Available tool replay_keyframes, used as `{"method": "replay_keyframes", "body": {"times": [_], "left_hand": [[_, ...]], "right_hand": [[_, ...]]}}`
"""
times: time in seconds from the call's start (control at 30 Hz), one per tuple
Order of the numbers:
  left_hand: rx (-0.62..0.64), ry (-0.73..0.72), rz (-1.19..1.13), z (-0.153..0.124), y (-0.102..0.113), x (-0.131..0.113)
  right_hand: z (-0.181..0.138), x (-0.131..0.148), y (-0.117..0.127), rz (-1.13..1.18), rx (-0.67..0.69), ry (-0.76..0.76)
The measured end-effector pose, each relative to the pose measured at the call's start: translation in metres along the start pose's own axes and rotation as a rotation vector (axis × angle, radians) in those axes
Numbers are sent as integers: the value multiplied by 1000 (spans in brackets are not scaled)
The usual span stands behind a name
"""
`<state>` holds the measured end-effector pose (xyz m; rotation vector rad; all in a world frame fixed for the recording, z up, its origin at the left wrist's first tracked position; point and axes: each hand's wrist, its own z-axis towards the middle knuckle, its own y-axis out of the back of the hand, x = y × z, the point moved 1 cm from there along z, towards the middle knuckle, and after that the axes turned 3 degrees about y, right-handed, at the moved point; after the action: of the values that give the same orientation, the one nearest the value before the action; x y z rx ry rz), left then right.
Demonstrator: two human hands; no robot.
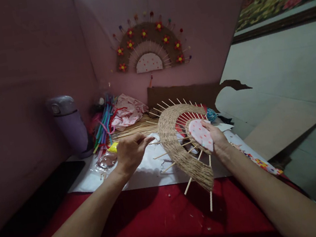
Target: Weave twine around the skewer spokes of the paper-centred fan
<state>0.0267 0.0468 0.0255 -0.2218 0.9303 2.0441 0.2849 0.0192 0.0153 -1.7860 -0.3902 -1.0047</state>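
Note:
A half-round woven twine craft (169, 132), with thin wooden sticks fanning out past its outer edge, is held tilted in the air above the table. At its centre is a pale half-circle of fabric (199, 133) with reddish dots. My right hand (219, 139) grips this fabric centre, thumb on the front and the other fingers hidden behind. On the craft's left side my left hand (131, 152) is closed in a pinch at the outer end of one wooden stick (155, 142).
A purple bottle (71, 125), bundled colourful pipe cleaners (105, 122), dotted pink cloth (128, 111) and loose sticks (136, 129) lie behind. White paper (148, 171) covers part of the red tablecloth (125, 218). A finished fan decoration (146, 37) hangs on the pink board. A dark flat object (42, 199) lies left.

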Motion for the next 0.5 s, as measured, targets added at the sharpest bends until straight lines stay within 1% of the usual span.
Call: {"method": "replay_keyframes", "body": {"times": [0.1,0.2,0.37,0.5], "left_hand": [[-60,-41,43,1,1,1],[-90,-60,67,2,2,2],[-108,-45,52,3,4,3],[-111,-61,59,4,5,2]], "right_hand": [[0,0,0,-6,-14,-4],[2,0,1,-11,-15,-9],[7,-1,5,-10,-11,-13],[7,-3,5,-6,-8,-7]]}}
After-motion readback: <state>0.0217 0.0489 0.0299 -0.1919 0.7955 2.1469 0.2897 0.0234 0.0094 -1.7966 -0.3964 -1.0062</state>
